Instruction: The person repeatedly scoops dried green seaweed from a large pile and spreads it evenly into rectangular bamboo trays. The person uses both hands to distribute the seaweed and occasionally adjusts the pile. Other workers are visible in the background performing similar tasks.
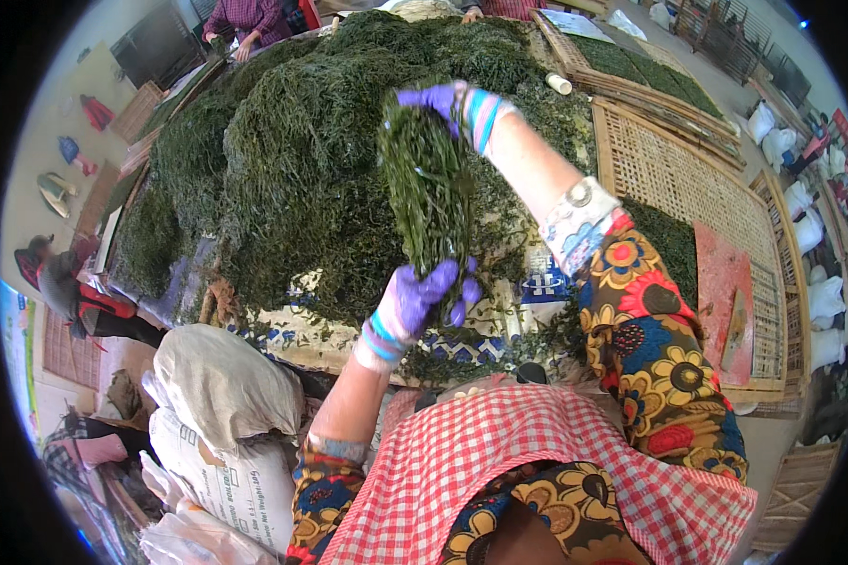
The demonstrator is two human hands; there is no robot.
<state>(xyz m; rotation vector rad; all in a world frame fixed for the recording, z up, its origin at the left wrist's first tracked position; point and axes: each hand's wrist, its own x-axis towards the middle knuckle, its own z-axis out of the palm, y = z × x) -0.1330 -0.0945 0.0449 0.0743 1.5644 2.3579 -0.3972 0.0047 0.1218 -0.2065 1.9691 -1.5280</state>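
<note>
A long bundle of wet green seaweed (430, 187) is stretched between my two hands above the table. My right hand (442, 106), in a purple-coated glove with a striped cuff, grips its far end. Closer to my body, my left hand (427, 296) in a matching glove holds the near end, with a few strands hanging among the fingers. Behind and to the left rises a large heap of seaweed (304, 134). Loose scraps lie around the bundle on the table covering (311, 335), which has blue printed patterns.
Woven bamboo frames (678, 166) lie at the right, near a red board (724, 304). A white cylinder (558, 84) rests beyond my right hand. Stuffed sacks (215, 452) stand at my left. A co-worker's hands (247, 46) are at the table's far side; another person (71, 289) is at the left.
</note>
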